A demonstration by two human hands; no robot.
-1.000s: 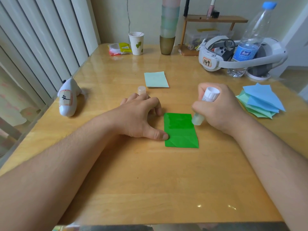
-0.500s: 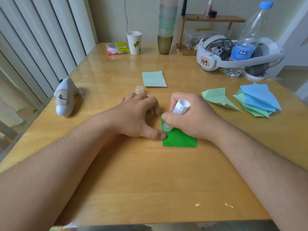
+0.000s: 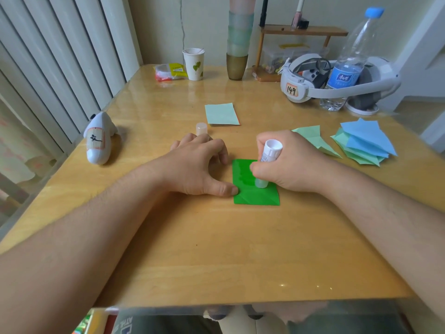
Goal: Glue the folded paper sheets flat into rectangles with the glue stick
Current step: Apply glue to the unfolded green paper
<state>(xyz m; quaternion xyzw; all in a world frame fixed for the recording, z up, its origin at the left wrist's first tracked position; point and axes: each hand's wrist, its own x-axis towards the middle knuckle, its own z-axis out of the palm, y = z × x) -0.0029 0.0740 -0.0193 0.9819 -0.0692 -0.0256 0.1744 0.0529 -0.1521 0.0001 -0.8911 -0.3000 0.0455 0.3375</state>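
A dark green folded paper [image 3: 255, 195] lies flat on the wooden table [image 3: 216, 249] in front of me. My right hand [image 3: 289, 165] grips the white glue stick [image 3: 269, 155] upright, its tip pressed on the middle of the green paper. My left hand [image 3: 199, 167] rests beside the paper, thumb tip pressing its left edge, the other fingers curled on the table. The glue cap [image 3: 201, 128] stands just behind my left hand. A pale green glued rectangle [image 3: 221, 114] lies further back. Folded unglued sheets lie at right: one pale green [image 3: 315, 141] and a blue and green pile [image 3: 363, 143].
A white figurine [image 3: 98, 138] lies at the left edge. At the back stand a paper cup [image 3: 193, 63], a snack packet [image 3: 169, 72], stacked cups [image 3: 237, 61], a small wooden shelf [image 3: 303, 32], a white headset [image 3: 337, 85] and a water bottle [image 3: 349, 63].
My right hand slid the glue stick from the paper's left side near my thumb toward its middle. One second ago it was at the paper's right edge. My left hand stayed put.
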